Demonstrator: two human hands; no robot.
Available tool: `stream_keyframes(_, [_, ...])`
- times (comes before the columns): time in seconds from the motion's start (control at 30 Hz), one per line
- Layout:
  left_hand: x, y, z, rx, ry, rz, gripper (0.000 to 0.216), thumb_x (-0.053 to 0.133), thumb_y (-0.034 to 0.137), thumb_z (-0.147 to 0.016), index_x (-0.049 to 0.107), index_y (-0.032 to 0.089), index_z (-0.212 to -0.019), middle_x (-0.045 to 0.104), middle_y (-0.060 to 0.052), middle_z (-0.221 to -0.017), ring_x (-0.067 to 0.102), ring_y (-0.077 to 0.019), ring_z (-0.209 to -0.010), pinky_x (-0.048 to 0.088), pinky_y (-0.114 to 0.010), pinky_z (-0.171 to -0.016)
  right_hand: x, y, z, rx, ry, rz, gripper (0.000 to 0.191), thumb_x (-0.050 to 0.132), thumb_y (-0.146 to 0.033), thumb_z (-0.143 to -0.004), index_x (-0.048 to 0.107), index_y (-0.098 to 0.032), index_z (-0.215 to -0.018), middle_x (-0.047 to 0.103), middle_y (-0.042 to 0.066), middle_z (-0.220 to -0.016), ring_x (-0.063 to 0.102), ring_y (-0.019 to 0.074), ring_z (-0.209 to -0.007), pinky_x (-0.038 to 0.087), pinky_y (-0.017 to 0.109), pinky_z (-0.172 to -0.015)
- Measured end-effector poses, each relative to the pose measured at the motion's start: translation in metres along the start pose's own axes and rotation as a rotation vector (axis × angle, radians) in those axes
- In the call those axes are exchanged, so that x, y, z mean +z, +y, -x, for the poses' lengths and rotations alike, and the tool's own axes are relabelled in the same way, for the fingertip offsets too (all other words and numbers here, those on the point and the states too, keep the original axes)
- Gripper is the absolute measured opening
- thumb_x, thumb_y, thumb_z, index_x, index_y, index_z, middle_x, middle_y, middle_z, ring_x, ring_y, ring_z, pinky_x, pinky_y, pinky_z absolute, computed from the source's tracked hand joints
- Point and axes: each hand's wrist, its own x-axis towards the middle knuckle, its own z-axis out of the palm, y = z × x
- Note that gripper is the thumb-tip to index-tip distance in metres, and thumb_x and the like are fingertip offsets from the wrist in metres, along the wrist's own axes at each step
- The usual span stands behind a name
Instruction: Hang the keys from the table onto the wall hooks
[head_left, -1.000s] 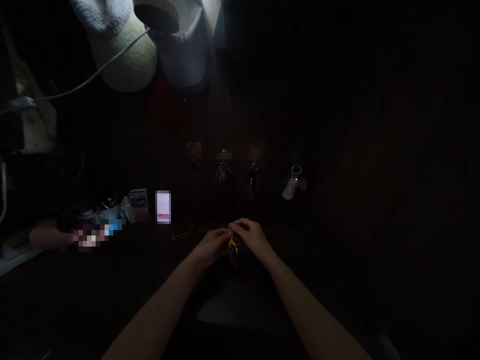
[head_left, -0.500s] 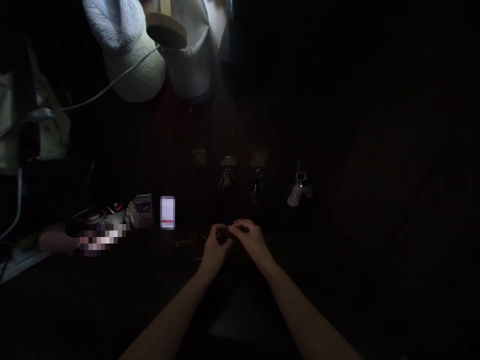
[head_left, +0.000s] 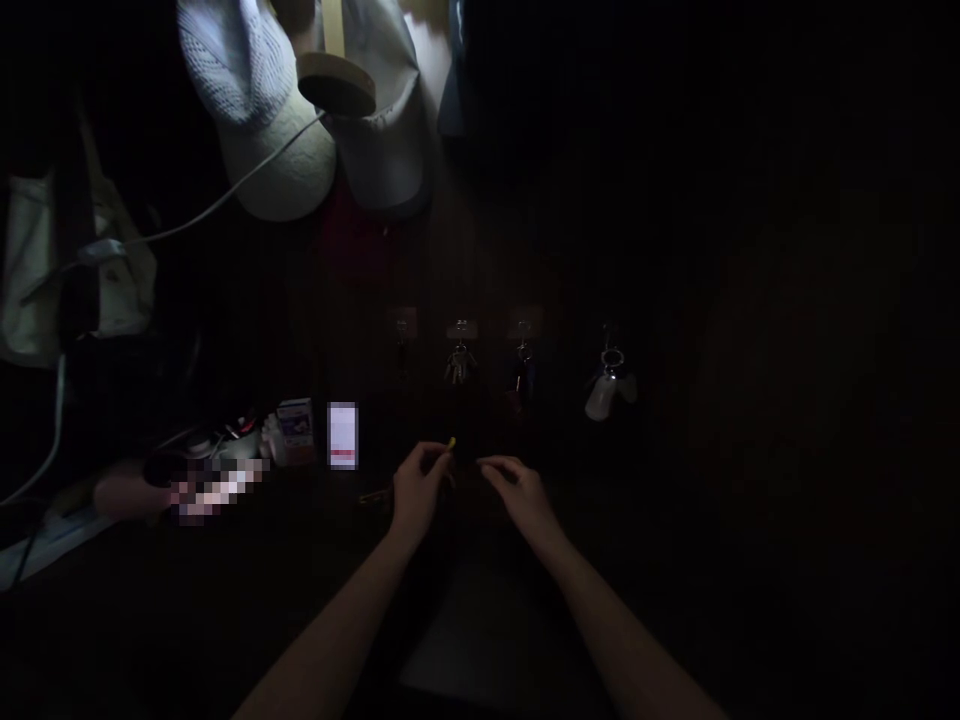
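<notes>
In dim light, my left hand [head_left: 420, 490] pinches a small yellow piece [head_left: 452, 442] that sticks up past its fingertips. Most of that piece is hidden, and its kind cannot be made out. A short gap to the right, my right hand [head_left: 519, 492] has thumb and forefinger closed together, pointing left. Whatever is between them, if anything, is too dark and small to name. Just left of my left hand lies a dark object with brownish glints [head_left: 373, 499], partly covered by the hand.
Beyond my hands several bunches of keys [head_left: 460, 362] hang from hooks, one with a pale tag [head_left: 599, 398]. A lit phone screen [head_left: 343, 436] and a small box [head_left: 296, 428] stand to the left. Caps [head_left: 281, 170] and a round wooden base [head_left: 337, 84] with a cable [head_left: 225, 198] hang above.
My hands, which met at the fingertips, have come apart: the left went left, the right slightly right. The yellow piece now shows at my left fingertips. The whole view has shifted slightly.
</notes>
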Motion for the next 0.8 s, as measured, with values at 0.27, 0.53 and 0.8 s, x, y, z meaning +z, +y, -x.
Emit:
stream_keyframes(0.27, [-0.035, 0.024, -0.072, 0.119, 0.215, -0.141, 0.014, 0.059, 0.03, -0.072, 0.064, 0.02, -0.081, 0.069, 0.0, -0.081, 0.063, -0.0151, -0.079, 0.046, -0.023, -0.071, -0.046, 0.073, 0.009, 0.016, 0.009, 0.366, 0.022, 0.05, -0.034, -0.075, 0.068, -0.022, -0.073, 0.068, 0.006, -0.086, 0.06, 0.0218, -0.087, 0.044, 0.036, -0.083])
stream_keyframes(0.53, [-0.046, 0.046, -0.135, 0.224, 0.402, -0.258, 0.015, 0.061, 0.025, -0.07, 0.066, 0.018, -0.081, 0.07, 0.0, -0.077, 0.062, -0.0135, -0.072, 0.045, -0.022, -0.067, -0.044, 0.092, 0.031, -0.029, -0.095, 0.724, 0.022, 0.046, -0.025, -0.08, 0.068, -0.025, -0.079, 0.067, 0.003, -0.094, 0.058, 0.0206, -0.091, 0.041, 0.035, -0.082])
stream_keyframes(0.8, [-0.042, 0.052, -0.161, 0.255, 0.423, -0.377, 0.013, 0.06, 0.022, -0.071, 0.067, 0.017, -0.081, 0.071, -0.002, -0.082, 0.063, -0.0147, -0.074, 0.044, -0.023, -0.07, -0.043, 0.09, 0.03, -0.018, -0.114, 0.782, 0.021, 0.047, -0.021, -0.081, 0.067, -0.024, -0.08, 0.067, 0.004, -0.095, 0.057, 0.0203, -0.092, 0.04, 0.033, -0.081])
